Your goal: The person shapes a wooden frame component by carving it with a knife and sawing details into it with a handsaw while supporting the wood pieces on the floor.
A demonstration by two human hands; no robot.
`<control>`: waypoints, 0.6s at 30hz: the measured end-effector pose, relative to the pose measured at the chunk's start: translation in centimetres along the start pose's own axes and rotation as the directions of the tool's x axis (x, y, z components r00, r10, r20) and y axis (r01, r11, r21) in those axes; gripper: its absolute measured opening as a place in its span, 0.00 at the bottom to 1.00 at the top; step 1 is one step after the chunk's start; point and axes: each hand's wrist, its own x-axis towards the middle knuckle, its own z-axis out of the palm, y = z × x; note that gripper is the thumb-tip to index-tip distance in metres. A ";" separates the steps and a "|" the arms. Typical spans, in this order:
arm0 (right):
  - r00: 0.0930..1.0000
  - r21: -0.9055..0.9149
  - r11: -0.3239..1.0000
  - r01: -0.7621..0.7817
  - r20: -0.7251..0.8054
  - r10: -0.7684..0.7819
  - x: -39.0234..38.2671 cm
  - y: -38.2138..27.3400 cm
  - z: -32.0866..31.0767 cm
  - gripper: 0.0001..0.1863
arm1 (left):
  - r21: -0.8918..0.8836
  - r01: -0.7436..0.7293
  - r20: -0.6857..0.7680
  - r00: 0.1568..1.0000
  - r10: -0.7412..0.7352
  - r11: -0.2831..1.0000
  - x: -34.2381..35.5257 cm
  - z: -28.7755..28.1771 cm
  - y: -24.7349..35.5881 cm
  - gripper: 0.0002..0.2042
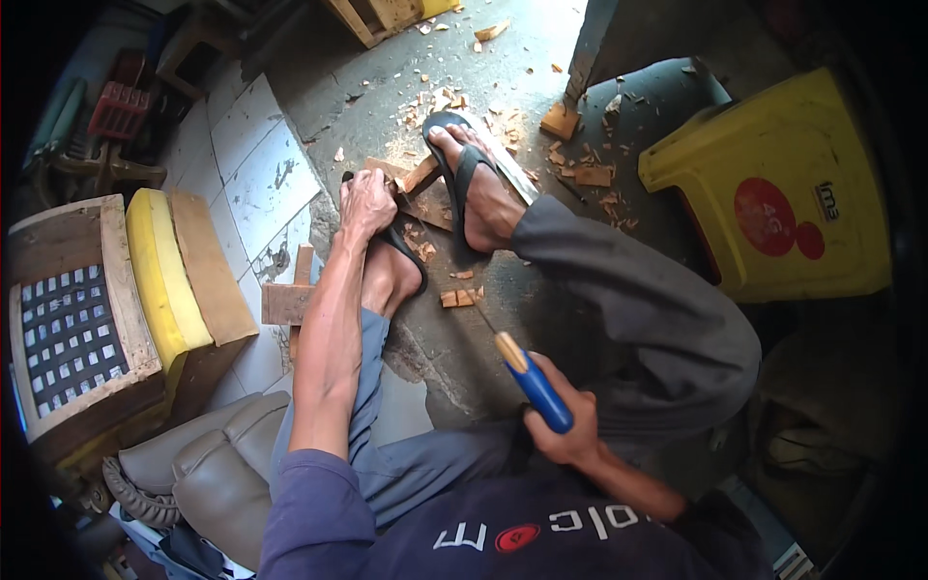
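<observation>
My right hand [565, 416] is wrapped round the blue-and-wood handle of a thin-bladed hand tool [535, 382]. Its narrow blade, seen nearly edge-on, points up and left toward the wood between my feet; the exact kind is unclear. My left hand [367, 201] is closed at the left end of a wooden piece [419, 176], pressing down beside my left foot; its fingertips are partly hidden. The sandal on my right foot [462, 184] rests against the other end of this piece. A flat board [433, 210] lies beneath it on the floor.
Shavings and chips [503, 124] litter the floor, with small wood blocks [462, 298] nearer me. A yellow plastic stool [783, 193] stands right. At left are a wooden frame with woven straps [72, 319], a yellow foam pad [164, 271] and a crossed wooden piece [286, 304].
</observation>
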 end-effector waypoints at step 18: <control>0.990 0.090 0.990 -0.112 -0.074 0.119 5.8 2.2 4.5 0.36 | -0.031 -0.002 0.057 0.998 0.004 1.000 0.1 -0.3 0.6 0.15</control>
